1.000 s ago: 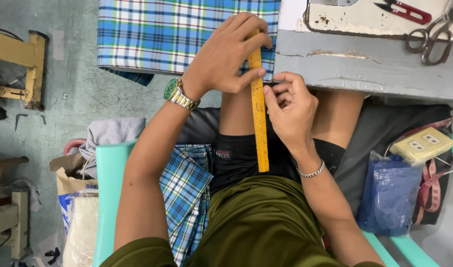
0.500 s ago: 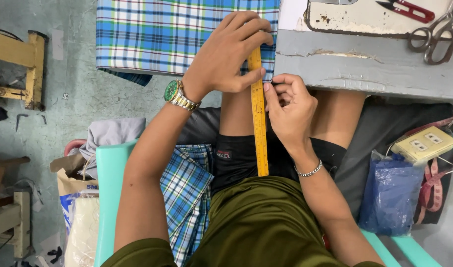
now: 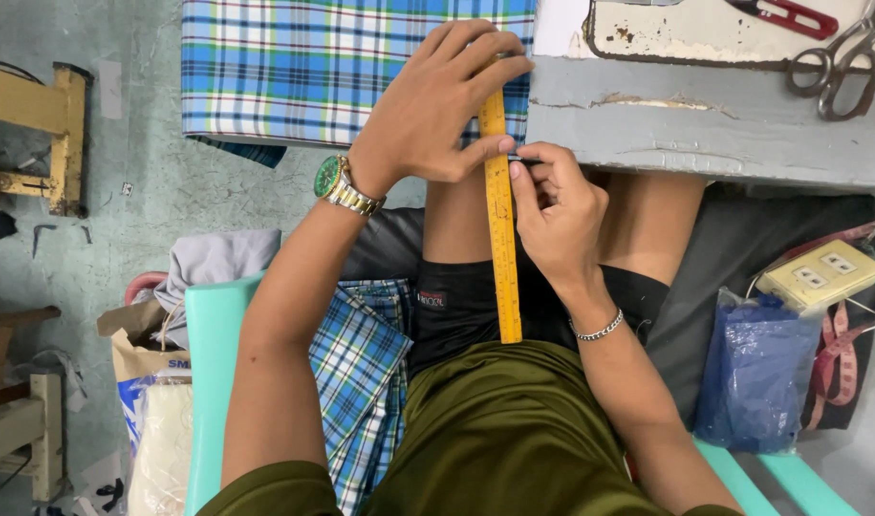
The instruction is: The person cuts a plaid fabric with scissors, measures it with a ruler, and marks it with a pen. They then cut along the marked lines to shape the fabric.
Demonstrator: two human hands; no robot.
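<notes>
— Where does the long yellow wooden ruler (image 3: 501, 239) sit?

— It runs from the edge of the grey painted surface (image 3: 705, 124) down over the lap, pinned under the left hand's grip (image 3: 437, 105) at its top, the right hand's grip (image 3: 557, 215) touching its right side.

— And around them?

— The blue plaid cloth (image 3: 342, 67) lies on the surface, under and left of the left grip. Well right of both grips, metal scissors (image 3: 839, 67) rest on the surface. Below right of the right grip sits a blue plastic bag (image 3: 753, 373).
</notes>
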